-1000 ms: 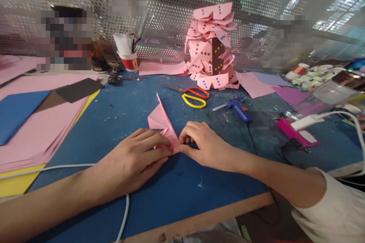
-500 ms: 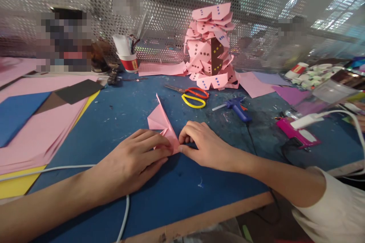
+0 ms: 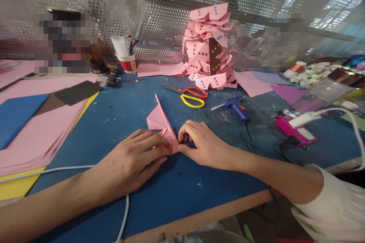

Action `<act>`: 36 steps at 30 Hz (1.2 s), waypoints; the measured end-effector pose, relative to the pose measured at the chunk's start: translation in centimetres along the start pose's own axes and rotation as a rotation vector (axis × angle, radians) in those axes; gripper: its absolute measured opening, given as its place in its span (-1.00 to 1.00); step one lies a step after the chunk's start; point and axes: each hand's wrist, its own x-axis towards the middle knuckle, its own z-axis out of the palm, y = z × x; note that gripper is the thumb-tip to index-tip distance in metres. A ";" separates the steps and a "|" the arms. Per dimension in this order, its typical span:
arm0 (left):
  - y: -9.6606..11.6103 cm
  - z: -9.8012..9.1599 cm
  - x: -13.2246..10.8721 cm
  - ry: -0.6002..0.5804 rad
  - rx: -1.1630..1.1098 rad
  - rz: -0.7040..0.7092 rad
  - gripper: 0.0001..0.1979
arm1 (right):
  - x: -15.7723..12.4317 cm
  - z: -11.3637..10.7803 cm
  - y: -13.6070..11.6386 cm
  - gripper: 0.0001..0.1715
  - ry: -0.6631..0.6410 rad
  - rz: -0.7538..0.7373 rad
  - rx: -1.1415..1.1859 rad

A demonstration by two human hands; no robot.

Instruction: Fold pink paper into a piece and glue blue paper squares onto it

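A folded pink paper (image 3: 158, 117) lies on the blue tabletop, with pleats and a long narrow point aimed away from me. Across its near left part lies my left hand (image 3: 139, 155), fingers curled down and holding the paper against the table. My right hand (image 3: 202, 144) pinches the near right corner between thumb and bent index finger. The fingertips hide part of the lower folds. Beyond the paper rest scissors (image 3: 192, 97) with one red and one yellow handle loop. A blue glue gun (image 3: 236, 107) lies to the right of them.
Pink sheets (image 3: 37, 129) and a blue sheet (image 3: 19, 117) lie at left. At the back stand a stack of folded pink pieces (image 3: 205, 49) and a red-and-white cup (image 3: 127, 62). A pink power strip (image 3: 295, 131) and a white cable (image 3: 125, 216) cross my working area's sides.
Both hands keep nearly the same hold on the pink paper. The view has shifted slightly. Part of another person's hand at the right edge has gone out of sight.
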 end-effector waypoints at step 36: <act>0.1 -0.2 0.0 -0.057 0.102 0.032 -0.65 | 0.1 0.1 -0.1 -0.88 -0.021 -0.019 -0.031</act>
